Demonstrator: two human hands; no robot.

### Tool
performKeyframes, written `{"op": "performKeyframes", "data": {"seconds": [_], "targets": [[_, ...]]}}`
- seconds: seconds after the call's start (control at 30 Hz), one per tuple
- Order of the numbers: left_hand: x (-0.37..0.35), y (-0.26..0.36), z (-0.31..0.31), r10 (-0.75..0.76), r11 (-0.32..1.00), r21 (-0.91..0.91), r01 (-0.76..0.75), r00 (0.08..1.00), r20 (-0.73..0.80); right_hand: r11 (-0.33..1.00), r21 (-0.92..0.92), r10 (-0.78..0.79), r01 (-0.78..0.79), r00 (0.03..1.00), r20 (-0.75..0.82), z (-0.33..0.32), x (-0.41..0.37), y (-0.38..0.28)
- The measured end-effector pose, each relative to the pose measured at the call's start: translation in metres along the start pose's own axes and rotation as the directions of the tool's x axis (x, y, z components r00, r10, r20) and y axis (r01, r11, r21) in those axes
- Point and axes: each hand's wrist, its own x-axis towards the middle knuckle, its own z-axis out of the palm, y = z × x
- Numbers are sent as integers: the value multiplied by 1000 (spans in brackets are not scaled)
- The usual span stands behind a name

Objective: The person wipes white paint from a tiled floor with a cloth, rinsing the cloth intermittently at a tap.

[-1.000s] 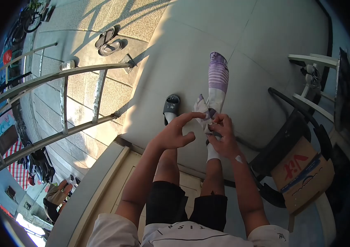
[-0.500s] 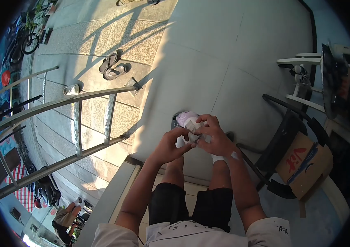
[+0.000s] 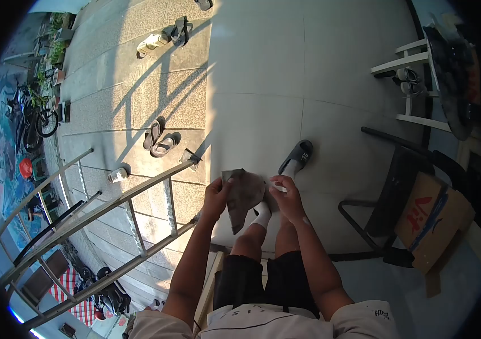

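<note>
A grey, creased cloth point(image 3: 244, 195) hangs spread between my hands, above my legs, one pointed end drooping toward my left shin. My left hand point(image 3: 216, 199) is closed on its left edge, thumb on top. My right hand point(image 3: 287, 199) is at the cloth's blurred right edge, its fingers bent in a pinch. A small white patch shows by those fingertips; I cannot make out what they grip. Beyond that hand, my right foot wears a white sock point(image 3: 290, 168) and a dark slide sandal point(image 3: 297, 156). The cloth partly hides my left foot, also in a white sock point(image 3: 262, 215).
A metal railing point(image 3: 155, 185) runs along the left. Past it, sandals point(image 3: 162, 142) and a white shoe point(image 3: 117, 174) rest on sunlit paving. To the right, a black chair point(image 3: 390, 192) holds a cardboard box point(image 3: 428, 217); a white-legged table point(image 3: 404, 65) stands farther back.
The pale crumpled bundle that was between my hands is replaced by a spread grey cloth. My hands have moved apart, and my right foot now shows farther forward. The view has shifted.
</note>
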Motion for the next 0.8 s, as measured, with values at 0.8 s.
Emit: {"op": "performKeyframes", "data": {"seconds": [0.8], "targets": [[617,-79,50,559,228,906,-356,810,177,801,407,476,-439,879,10,4,189,52]]}}
